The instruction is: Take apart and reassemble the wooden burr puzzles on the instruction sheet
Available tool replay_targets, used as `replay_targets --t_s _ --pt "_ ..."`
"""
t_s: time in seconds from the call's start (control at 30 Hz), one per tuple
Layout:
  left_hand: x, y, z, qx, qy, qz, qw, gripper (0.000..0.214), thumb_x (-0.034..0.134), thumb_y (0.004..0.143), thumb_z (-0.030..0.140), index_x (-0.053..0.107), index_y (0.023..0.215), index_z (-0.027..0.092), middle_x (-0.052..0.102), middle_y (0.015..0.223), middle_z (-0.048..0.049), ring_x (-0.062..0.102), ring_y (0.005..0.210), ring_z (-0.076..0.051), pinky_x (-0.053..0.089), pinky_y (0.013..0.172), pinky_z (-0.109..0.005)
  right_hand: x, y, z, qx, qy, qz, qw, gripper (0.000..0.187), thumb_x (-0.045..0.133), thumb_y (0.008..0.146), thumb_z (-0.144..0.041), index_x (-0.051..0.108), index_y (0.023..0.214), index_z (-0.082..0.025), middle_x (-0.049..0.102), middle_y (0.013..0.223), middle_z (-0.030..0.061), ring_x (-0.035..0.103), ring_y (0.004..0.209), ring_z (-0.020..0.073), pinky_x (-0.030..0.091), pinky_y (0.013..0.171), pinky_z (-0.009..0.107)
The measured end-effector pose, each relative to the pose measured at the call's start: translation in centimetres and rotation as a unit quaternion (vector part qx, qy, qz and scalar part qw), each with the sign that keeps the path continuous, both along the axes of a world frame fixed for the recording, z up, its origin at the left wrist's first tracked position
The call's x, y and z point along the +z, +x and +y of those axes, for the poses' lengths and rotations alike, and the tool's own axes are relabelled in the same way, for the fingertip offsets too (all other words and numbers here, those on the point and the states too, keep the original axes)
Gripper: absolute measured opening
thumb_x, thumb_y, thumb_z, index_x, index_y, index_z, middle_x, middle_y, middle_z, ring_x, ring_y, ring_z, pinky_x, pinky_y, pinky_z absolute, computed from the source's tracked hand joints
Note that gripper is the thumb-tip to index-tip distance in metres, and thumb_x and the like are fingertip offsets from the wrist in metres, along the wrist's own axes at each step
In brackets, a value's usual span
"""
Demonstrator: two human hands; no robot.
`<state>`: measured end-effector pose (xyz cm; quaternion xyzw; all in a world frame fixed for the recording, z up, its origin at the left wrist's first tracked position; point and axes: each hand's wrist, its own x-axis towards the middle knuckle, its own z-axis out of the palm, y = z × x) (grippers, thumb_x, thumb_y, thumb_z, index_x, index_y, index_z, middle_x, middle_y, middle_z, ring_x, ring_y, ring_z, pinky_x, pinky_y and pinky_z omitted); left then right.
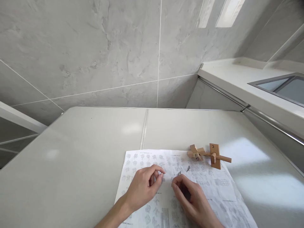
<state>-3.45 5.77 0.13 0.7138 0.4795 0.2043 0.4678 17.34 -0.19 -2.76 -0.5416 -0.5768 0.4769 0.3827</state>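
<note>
A printed sheet of paper (213,190) covered with small diagrams lies on the pale table (83,152) in front of me. My left hand (143,186) rests on the sheet with fingers curled, thumb and forefinger close together. My right hand (192,199) lies beside it on the paper, fingers bent, fingertips touching the sheet. Neither hand holds anything that I can see. At the sheet's far right corner sits a wooden puzzle (209,155) of crossed numbered blocks and a rod, a hand's length beyond my right hand.
A seam (144,129) runs down the middle of the table. A grey tiled wall (95,57) stands behind it. To the right is a white counter (237,79) with a metal-framed recess (280,87).
</note>
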Motion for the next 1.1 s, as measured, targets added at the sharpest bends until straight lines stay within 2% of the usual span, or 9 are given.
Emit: replay_targets --t_s 0.23,0.7,0.8,0.93,1.1 --pt "0.1 0.0 0.0 -0.003 0.002 0.009 1.0 0.024 0.05 0.112 0.038 0.071 0.111 0.025 0.058 0.067 0.0071 0.052 0.059 -0.013 0.047 0.061 -0.024 0.0 0.1 0.0 0.005 0.003 -0.003 1.0 0.03 0.052 0.111 -0.045 0.058 0.091 -0.024 0.058 0.076 -0.0017 0.05 0.066 0.0173 0.039 0.062 0.029" --pt "0.3 0.1 0.0 0.003 0.006 0.019 1.0 0.026 0.05 0.112 0.039 0.071 0.111 0.025 0.055 0.066 0.0067 0.05 0.057 -0.013 0.045 0.058 -0.023 -0.1 0.5 0.5 0.021 0.028 -0.016 0.999 0.029 0.051 0.111 -0.041 0.06 0.09 -0.023 0.06 0.073 -0.0012 0.054 0.063 0.0165 0.043 0.059 0.026" --pt "0.2 0.1 0.1 0.001 0.005 0.016 1.0 0.025 0.05 0.112 0.039 0.071 0.11 0.025 0.054 0.066 0.0069 0.05 0.058 -0.013 0.045 0.058 -0.024 -0.1 0.6 0.5 0.016 0.006 -0.002 1.0 0.032 0.051 0.112 -0.045 0.06 0.09 -0.023 0.059 0.074 -0.0013 0.052 0.063 0.0165 0.041 0.059 0.027" --pt "0.1 0.0 0.1 -0.004 0.001 0.018 1.0 0.026 0.05 0.112 0.04 0.072 0.112 0.026 0.057 0.067 0.0062 0.053 0.06 -0.014 0.046 0.06 -0.024 0.5 0.4 0.4 -0.024 -0.03 0.04 0.998 0.038 0.055 0.11 -0.054 0.061 0.088 -0.023 0.054 0.072 -0.0025 0.046 0.063 0.0159 0.037 0.059 0.028" --pt "0.2 0.0 0.0 -0.002 0.01 0.02 1.0 0.027 0.05 0.112 0.041 0.073 0.111 0.025 0.056 0.067 0.0061 0.052 0.059 -0.014 0.044 0.058 -0.024 1.4 0.8 0.7 -0.077 -0.094 0.147 0.982 0.045 0.065 0.104 -0.064 0.062 0.085 -0.023 0.048 0.063 -0.0058 0.042 0.056 0.0142 0.034 0.056 0.028"
